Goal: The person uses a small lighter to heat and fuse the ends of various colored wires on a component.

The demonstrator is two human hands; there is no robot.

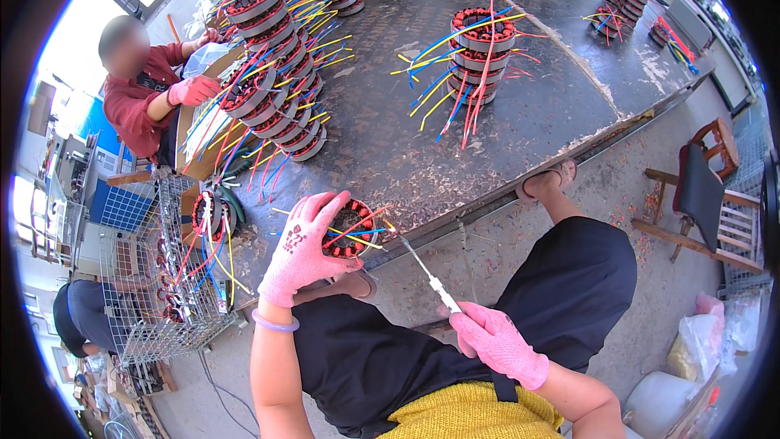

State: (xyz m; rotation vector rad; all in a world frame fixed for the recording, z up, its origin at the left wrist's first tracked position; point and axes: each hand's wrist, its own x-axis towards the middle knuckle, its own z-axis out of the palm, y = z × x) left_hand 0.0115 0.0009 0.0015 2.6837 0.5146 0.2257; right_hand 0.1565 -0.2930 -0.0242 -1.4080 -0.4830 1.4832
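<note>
My left hand (pixel 302 254), in a pink glove, grips a motor stator (pixel 349 216) at the table's near edge. The stator is a grey ring with red windings inside and red, blue and yellow lead wires. My right hand (pixel 497 345), also gloved in pink, is closed around the rear of a slim tool (pixel 439 286) with a white handle and a thin metal shaft. The shaft points up and left at the stator's lead wires. Its tip is close to the wire ends; whether they touch I cannot tell.
Stacked stators (pixel 276 93) rise at the left of the table (pixel 382 130), with a smaller stack (pixel 479 57) at the middle. Another stator (pixel 210 215) lies by a wire basket (pixel 154 301). A co-worker (pixel 146 89) stands at the far left. A wooden chair (pixel 703 195) is at right.
</note>
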